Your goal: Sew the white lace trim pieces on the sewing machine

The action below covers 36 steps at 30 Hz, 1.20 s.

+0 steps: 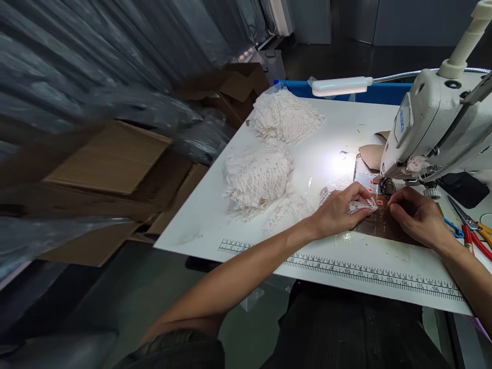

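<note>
Your left hand (340, 210) has the small lace piece (363, 206) pinched under its fingers. The piece sits on the brown patch (388, 228) at the near side of the sewing machine (434, 128), just short of the presser foot (384, 185). Your right hand (417, 215) is curled just right of the lace, fingertips close to its edge. Whether it grips anything, I cannot tell.

My read is that this is the lining-up moment, so flatten the lace fully, square its scalloped edge to the foot, and hold your fingertips clear of the needle. Guide from both sides and don't tug, since open lace probably stretches easily.

The piece itself is off-white and openwork with a toothed edge, mostly hidden under your fingers. More lace lies in heaps (257, 177) to the left on the white table (338, 133). Scissors (467, 220) lie to the right.
</note>
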Tool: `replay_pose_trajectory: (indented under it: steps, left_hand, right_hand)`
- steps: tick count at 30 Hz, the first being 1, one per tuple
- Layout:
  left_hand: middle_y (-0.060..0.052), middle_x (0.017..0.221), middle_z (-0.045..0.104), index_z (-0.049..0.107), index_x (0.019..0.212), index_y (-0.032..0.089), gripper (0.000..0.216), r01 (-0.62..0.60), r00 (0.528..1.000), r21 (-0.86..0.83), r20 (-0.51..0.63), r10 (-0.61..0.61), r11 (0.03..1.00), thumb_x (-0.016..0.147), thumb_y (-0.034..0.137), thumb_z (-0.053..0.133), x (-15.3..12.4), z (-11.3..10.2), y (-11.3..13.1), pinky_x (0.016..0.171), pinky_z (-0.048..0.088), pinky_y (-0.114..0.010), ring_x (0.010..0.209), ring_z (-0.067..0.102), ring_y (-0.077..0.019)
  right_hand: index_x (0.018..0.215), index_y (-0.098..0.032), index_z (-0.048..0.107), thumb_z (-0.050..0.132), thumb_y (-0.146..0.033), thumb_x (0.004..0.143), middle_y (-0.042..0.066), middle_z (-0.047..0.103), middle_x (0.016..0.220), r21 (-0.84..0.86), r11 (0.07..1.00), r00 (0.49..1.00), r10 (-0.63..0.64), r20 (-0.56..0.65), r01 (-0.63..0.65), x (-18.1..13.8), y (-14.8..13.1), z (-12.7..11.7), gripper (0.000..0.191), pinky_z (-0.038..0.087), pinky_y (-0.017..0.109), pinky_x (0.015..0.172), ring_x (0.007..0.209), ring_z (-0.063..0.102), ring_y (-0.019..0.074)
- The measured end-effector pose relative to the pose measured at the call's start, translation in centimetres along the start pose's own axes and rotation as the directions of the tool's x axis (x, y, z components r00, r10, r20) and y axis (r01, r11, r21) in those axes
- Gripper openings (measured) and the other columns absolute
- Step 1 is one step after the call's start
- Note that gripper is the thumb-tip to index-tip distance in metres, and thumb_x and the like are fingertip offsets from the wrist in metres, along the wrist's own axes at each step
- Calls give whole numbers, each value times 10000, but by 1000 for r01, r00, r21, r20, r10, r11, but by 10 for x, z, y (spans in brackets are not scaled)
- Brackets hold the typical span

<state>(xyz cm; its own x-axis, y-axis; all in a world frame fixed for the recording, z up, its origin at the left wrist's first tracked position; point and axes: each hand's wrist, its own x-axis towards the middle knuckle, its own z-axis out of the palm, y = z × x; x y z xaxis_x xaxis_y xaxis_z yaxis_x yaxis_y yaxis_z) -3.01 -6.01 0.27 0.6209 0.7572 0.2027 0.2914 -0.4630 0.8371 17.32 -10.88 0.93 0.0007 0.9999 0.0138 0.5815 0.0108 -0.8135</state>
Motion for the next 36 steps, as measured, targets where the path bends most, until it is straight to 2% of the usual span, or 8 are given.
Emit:
replay_pose_trajectory:
  steps: [6, 12, 16, 19, 23, 27, 31, 36]
  left_hand:
    - [-36, 904, 742, 537, 1056, 160, 317, 89, 995, -188, 67, -77, 978, 797, 235, 703, 2, -2, -1, 856, 541, -359, 882, 709, -170]
    - [-35, 849, 729, 528, 1110, 144, 417, 128, 989, -284, 103, -102, 950, 769, 265, 736, 4, -4, -4, 846, 527, -361, 820, 702, -163]
    - [-28, 844, 711, 530, 1124, 131, 449, 165, 982, -297, 139, -128, 941, 757, 276, 744, 3, -4, 0, 851, 509, -358, 809, 690, -157]
    - [-30, 857, 707, 535, 1128, 124, 455, 196, 975, -307, 160, -153, 931, 752, 276, 742, 4, -4, 3, 893, 486, -367, 842, 683, -158]
    - [-32, 877, 703, 548, 1109, 136, 440, 230, 968, -333, 178, -179, 914, 742, 278, 745, 5, -4, 3, 871, 489, -364, 843, 676, -157]
    - [-31, 871, 697, 562, 1095, 136, 413, 231, 968, -344, 179, -178, 910, 749, 272, 742, 6, -4, 1, 862, 494, -361, 839, 669, -153]
    - [-42, 898, 700, 564, 1104, 129, 409, 234, 967, -328, 177, -184, 915, 758, 266, 732, 7, -3, 2, 870, 497, -359, 865, 671, -159]
    - [-19, 850, 693, 581, 1059, 138, 341, 181, 980, -283, 132, -149, 942, 777, 273, 717, 6, 1, 5, 888, 500, -351, 845, 668, -145]
  right_hand:
    - [1066, -160, 586, 582, -400, 835, 1, 572, 693, 87, 992, 969, -110, 221, 93, -5, 0, -1, 333, 407, 228, 502, 568, 501, 102]
    - [1117, -172, 602, 602, -437, 866, -2, 567, 704, 113, 987, 955, -143, 261, 116, -6, 3, 3, 365, 384, 217, 497, 587, 495, 95]
    - [949, -159, 647, 589, -507, 861, 4, 547, 652, 188, 975, 963, -161, 215, 121, -4, 1, 8, 363, 367, 217, 491, 563, 459, 90]
    - [833, -158, 618, 550, -590, 856, 16, 545, 641, 226, 970, 975, -134, 180, 91, -3, 1, 11, 438, 351, 222, 476, 548, 441, 91]
    - [876, -173, 577, 492, -679, 854, 13, 535, 642, 232, 973, 983, -41, 179, -2, -3, 8, 13, 514, 345, 229, 464, 542, 451, 103]
    - [871, -173, 534, 479, -720, 831, 18, 531, 654, 284, 959, 983, -39, 182, -14, -2, 12, 12, 552, 391, 247, 498, 566, 479, 119]
    - [837, -173, 514, 444, -646, 865, 23, 528, 639, 212, 977, 985, -53, 165, 17, -4, 5, 12, 478, 388, 263, 510, 561, 478, 129]
    - [830, -176, 511, 421, -439, 887, 41, 554, 720, 97, 982, 987, -159, -31, 161, -9, -3, 19, 285, 414, 277, 585, 629, 508, 137]
